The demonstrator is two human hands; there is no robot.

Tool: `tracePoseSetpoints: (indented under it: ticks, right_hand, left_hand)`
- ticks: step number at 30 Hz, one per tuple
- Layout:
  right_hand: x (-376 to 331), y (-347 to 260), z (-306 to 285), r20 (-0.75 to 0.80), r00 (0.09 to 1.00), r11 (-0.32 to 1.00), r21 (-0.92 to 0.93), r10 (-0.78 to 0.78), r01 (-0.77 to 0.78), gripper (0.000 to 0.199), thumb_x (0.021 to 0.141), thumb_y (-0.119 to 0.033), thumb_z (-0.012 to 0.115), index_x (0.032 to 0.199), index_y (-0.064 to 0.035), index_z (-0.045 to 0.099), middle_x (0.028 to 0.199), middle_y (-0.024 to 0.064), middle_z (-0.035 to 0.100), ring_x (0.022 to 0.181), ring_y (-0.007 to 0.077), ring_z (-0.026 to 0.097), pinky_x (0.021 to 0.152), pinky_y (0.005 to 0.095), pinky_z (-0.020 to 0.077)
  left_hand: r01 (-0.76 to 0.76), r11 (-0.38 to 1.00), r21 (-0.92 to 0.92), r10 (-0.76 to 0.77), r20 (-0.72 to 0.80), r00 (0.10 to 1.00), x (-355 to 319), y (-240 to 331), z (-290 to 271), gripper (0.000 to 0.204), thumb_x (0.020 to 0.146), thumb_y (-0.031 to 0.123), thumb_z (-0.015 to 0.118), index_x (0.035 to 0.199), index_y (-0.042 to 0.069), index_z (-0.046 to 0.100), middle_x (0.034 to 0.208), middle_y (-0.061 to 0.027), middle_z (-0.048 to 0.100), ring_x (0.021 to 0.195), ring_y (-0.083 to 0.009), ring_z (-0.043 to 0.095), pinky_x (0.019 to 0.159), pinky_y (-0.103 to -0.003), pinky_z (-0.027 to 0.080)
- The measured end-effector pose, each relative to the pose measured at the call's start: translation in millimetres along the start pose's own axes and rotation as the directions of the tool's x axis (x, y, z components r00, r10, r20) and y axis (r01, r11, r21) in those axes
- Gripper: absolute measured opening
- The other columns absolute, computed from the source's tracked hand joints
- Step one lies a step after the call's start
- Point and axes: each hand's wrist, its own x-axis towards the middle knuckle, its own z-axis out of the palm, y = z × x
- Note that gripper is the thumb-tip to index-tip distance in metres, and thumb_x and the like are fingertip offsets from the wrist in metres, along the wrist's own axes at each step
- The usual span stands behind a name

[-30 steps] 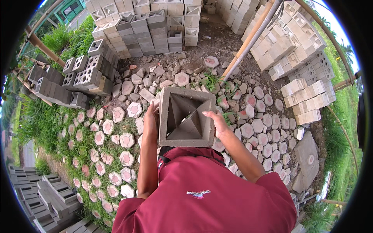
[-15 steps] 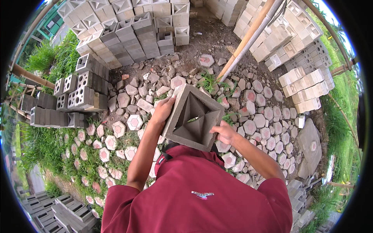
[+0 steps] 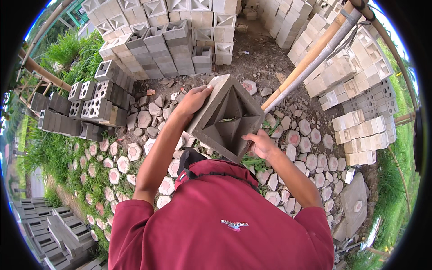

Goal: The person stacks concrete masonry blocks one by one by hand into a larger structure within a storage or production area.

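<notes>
Both my hands carry a grey concrete breeze block (image 3: pixel 208 129) in front of my chest. It is square, with angled fins inside its frame and a small gap at the centre. My left hand (image 3: pixel 194 100) is closed on the block's upper left side, fingers reaching over the edge. Lower down, my right hand (image 3: pixel 261 143) grips the right side near the bottom corner, its thumb on the front rim. The block is tilted, one corner pointing up and away from me. Its far side is hidden.
Stacked breeze blocks (image 3: pixel 173 47) stand ahead, with round-holed blocks (image 3: pixel 96 110) at the left and pale stacks (image 3: pixel 360 130) at the right. A bamboo pole (image 3: pixel 310 51) leans beside a grey pipe. Hexagonal pavers (image 3: pixel 135 151) and rubble cover the ground among grass.
The block has turned further onto its corner and moved slightly up in view, with both hands still gripping it. The stacks ahead now sit lower and further right in view.
</notes>
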Motion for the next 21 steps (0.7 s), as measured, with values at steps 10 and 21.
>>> tracePoseSetpoints:
  ticks: [10,21]
  right_hand:
    - [61,-58,-39,-0.134,0.99,0.992,-0.125,-0.038,0.021,0.028,0.078,0.004,0.058,0.106,0.0,0.055,0.092,0.0084,0.061,0.08,0.0166,0.062,0.07,0.0328,0.0533]
    - [281,-83,-98,-0.223,0.949,0.958,-0.134,0.222,-0.255,0.038,0.076,0.008,0.062,0.111,-0.0011,0.051,0.1,0.0073,0.061,0.084,0.0153,0.062,0.067,0.0298,0.0525]
  left_hand:
    - [-0.042,0.972,-0.231,0.027,-0.068,0.997,109,-57,4,0.043,0.095,0.029,0.052,0.124,-0.003,0.054,0.104,-0.0108,0.064,0.087,-0.0135,0.06,0.076,-0.026,0.048]
    - [0.167,0.807,-0.566,-0.218,-0.023,0.976,306,-115,-46,0.048,0.095,0.022,0.052,0.135,-0.003,0.043,0.124,-0.0112,0.056,0.111,-0.0142,0.052,0.095,-0.027,0.04]
